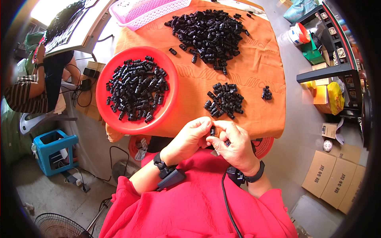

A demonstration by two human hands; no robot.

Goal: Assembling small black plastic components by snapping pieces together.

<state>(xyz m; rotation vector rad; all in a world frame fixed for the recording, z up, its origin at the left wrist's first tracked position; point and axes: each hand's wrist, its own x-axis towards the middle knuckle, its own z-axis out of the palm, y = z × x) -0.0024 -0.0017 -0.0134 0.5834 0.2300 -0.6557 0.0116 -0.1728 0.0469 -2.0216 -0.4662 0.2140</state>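
At the near edge of the orange-covered table, my left hand and my right hand meet. Between their fingertips is a small black plastic piece, cylindrical like a cord lock, gripped from both sides. Another dark bit shows under my right fingers, mostly hidden. Just beyond my hands lies a small heap of similar black pieces, with a tiny cluster to its right. A red round basin on the left holds many more. The largest pile lies at the far side.
A pink perforated basket sits at the table's far left. Beneath the near edge is a red basket. On the left are a blue stool, a fan and another person. Cardboard boxes and a dark shelf stand right.
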